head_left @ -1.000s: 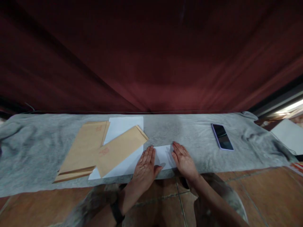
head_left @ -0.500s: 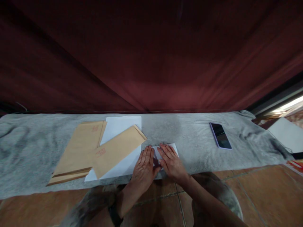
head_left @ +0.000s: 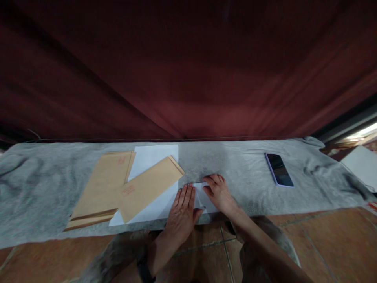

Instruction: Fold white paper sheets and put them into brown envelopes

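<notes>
1. Pressing and working a small piece of white paper (head_left: 202,196) flat looks like the step in hand, probably a fold or crease being set.
2. The paper lies at the front edge of the cloth-covered worktop (head_left: 241,169), roughly midway between its left and right ends.
3. The left hand (head_left: 182,212) rests palm down and flat, fingers together and thumb spread, covering the paper's left part; it grips nothing.
4. The right hand (head_left: 219,194) lies over the paper's right part, fingers bent, tips by its far edge. Whether they pinch that edge or only touch it, I cannot tell.
5. Between the hands a strip of the paper shows, with the left thumb reaching onto it.
6. As a judgement, the next move calls for steady pressure from the left hand while the right lines up the edge, then a firm stroke along any crease.
7. Toward the worktop's left end, just beside the left hand, a brown envelope (head_left: 151,188) lies aslant across a larger white sheet (head_left: 153,153), overlapping a stack of envelopes (head_left: 103,188).
8. Toward the right end, well apart from the right hand, lies a phone (head_left: 279,171).
</notes>
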`<state>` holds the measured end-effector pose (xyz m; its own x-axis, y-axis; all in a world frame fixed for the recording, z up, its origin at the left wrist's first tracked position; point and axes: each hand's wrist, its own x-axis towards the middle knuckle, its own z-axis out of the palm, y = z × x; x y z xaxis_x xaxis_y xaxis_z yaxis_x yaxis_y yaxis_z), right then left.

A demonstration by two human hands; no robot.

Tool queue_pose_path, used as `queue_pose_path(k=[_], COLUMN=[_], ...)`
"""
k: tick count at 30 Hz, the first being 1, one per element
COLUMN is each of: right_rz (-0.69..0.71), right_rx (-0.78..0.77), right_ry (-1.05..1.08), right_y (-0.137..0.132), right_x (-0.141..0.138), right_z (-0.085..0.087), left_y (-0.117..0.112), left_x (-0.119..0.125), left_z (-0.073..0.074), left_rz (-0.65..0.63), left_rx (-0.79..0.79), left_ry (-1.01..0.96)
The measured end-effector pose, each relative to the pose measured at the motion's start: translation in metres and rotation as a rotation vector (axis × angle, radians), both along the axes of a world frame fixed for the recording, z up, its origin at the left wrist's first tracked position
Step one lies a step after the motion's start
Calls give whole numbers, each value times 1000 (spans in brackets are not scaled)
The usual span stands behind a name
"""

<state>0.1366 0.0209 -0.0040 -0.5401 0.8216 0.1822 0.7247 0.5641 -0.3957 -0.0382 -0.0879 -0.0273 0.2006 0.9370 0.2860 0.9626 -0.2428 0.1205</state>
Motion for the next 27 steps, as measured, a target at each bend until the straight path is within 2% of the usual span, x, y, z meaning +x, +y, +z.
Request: queue_pose_path(k=[4,9,13,16,18,20,22,27], right_rz=[-43,-132,-174,-2,181,291,308,241], right_rx=[-68,-146,-87,12,22,26,39,75], right_ry=[-7,62,53,86,83,35,-16,-69], right_y=[9,23,24,13,3,-4,-7,-2], right_x=[0,12,14,4,-4,-10,-11,-5], right_z=[2,-5,-4,-1,1,1,-2,-12], left_y=[0,2,4,4,4,3,1,-10], left_x=[0,1,4,5,5,5,5,8], left_z=[2,5,8,9,9,8,7,8], left_rz=[-17,-63,-78,-89,-98,-105,-104,-66], left_rx=[0,-38,-67,-77,-82,-83,-82,-78], left_ry=[4,-6,-15,-25,-22,-16,-10,-11])
